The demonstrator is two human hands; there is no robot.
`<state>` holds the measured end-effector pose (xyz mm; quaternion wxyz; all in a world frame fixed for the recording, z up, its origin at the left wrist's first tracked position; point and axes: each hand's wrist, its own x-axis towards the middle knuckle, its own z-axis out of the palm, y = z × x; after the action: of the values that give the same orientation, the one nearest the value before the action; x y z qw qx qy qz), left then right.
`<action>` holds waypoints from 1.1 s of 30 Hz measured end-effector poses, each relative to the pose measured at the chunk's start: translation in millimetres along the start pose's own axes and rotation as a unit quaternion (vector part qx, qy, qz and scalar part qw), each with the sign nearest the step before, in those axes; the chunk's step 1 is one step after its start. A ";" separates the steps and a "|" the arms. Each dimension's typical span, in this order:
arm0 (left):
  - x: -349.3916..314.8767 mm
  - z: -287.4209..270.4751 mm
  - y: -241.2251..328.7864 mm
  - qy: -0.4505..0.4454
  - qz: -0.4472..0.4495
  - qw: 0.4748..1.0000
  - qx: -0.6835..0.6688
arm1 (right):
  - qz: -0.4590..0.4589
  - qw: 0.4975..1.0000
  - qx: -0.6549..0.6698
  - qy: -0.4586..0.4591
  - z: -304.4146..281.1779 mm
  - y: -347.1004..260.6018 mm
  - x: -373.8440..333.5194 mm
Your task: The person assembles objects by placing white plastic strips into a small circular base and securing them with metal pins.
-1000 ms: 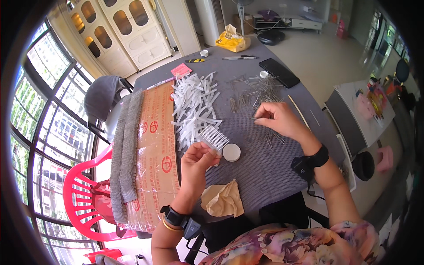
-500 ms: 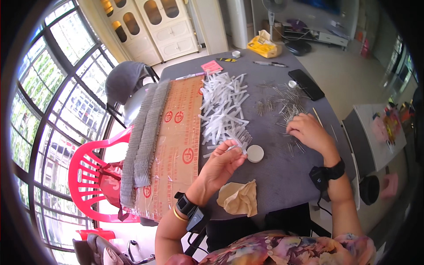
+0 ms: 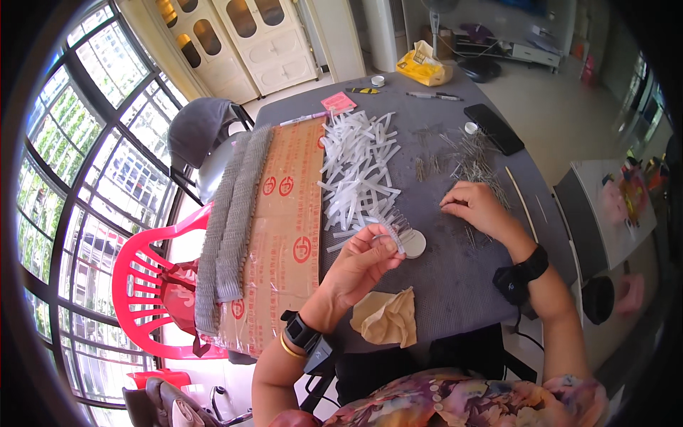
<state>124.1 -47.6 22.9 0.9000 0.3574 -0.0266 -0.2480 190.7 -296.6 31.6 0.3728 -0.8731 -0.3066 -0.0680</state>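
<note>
My left hand (image 3: 359, 267) is closed, pinching a short translucent plastic strip (image 3: 393, 237) with thin metal pins standing along it. Beyond it lies a heap of loose white plastic strips (image 3: 359, 160). A round white lid (image 3: 415, 244) rests on the table beside my left fingertips. My right hand (image 3: 478, 208) hovers just on the near side of a scattered pile of thin metal pins (image 3: 472, 162). Its thumb and fingers are pressed together; whatever is between them is too small to make out. A crumpled tan cloth (image 3: 385, 317) lies close to my body.
Rows of pinned grey strips (image 3: 235, 220) line a cardboard sheet (image 3: 281, 249) on the left. A black phone (image 3: 494, 129), a thin wooden stick (image 3: 521, 203), a pen (image 3: 434, 96) and a yellow package (image 3: 425, 67) lie on the table (image 3: 448, 306). A pink chair (image 3: 135, 285) stands at left.
My right hand has drawn away from the pin pile, leftward toward my left hand, with fingers pinched. My left hand has turned the strip slightly and stays near the lid.
</note>
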 end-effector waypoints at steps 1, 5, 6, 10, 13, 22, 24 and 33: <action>0.0 -0.2 -1.2 0.000 0.012 1.000 0.006 | 0.069 0.997 0.026 -0.008 -1.9 -2.5 -1.0; 2.1 -4.1 0.4 0.051 0.043 0.997 0.047 | 0.041 0.998 0.019 0.041 3.6 -13.5 -1.8; 1.8 -4.8 0.0 0.053 0.040 0.997 0.044 | 0.044 0.998 0.019 0.039 7.7 -15.4 -3.2; 2.0 -7.2 0.8 0.065 0.061 0.994 0.055 | -0.047 0.999 0.018 0.008 17.6 -14.9 -4.9; 1.9 -6.4 0.1 0.078 0.067 0.993 0.061 | 0.109 0.991 0.067 0.025 16.6 -21.7 -4.0; 1.3 -5.3 -1.8 0.086 0.078 0.985 0.125 | -0.031 0.991 0.127 0.041 38.4 -43.0 -7.5; 1.7 -5.5 -2.0 0.079 0.082 0.986 0.121 | -0.047 0.992 0.110 0.038 41.3 -39.9 -8.0; 1.2 -5.9 -1.7 0.079 0.082 0.986 0.125 | -0.063 0.994 0.085 0.038 46.5 -33.9 -9.1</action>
<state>125.7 -45.6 17.3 0.8646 0.4824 -0.0158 -0.1394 158.4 -250.7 16.0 0.4516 -0.8142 -0.3514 -0.0980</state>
